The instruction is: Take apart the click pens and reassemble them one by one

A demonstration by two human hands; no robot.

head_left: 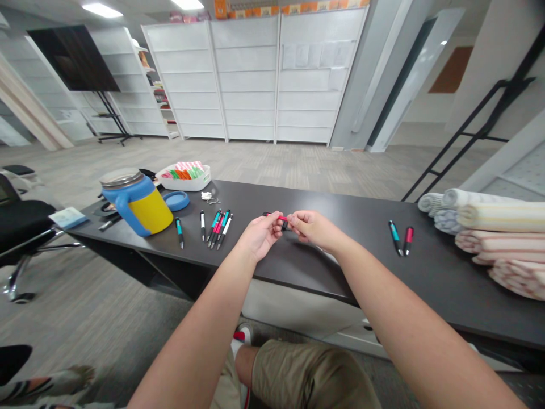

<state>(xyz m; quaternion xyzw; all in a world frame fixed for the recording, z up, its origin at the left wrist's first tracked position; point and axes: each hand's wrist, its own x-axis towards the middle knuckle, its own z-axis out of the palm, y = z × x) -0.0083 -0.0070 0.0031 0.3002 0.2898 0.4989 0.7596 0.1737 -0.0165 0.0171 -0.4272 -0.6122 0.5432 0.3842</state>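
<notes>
Both my hands meet over the middle of the dark desk, around a red pen part (pixel 281 218) with a black end. My left hand (pixel 260 234) pinches it from the left. My right hand (pixel 313 228) closes on its other side with thumb and fingers; a small black piece hangs just below the fingertips, its kind unclear. Left of my hands lies a bunch of pens (pixel 219 227) in teal, red and white, with a white pen (pixel 202 225) and a teal pen (pixel 179 233) apart from it. To the right rest a teal pen (pixel 395 237) and a red pen (pixel 409 241).
A large blue and yellow mug (pixel 147 207) stands at the desk's left, with a blue lid (pixel 176 200) and a white basket (pixel 187 183) of colourful packets behind it. Rolled towels (pixel 506 218) are stacked at the right end. The desk's (pixel 340 278) front edge runs above my knees.
</notes>
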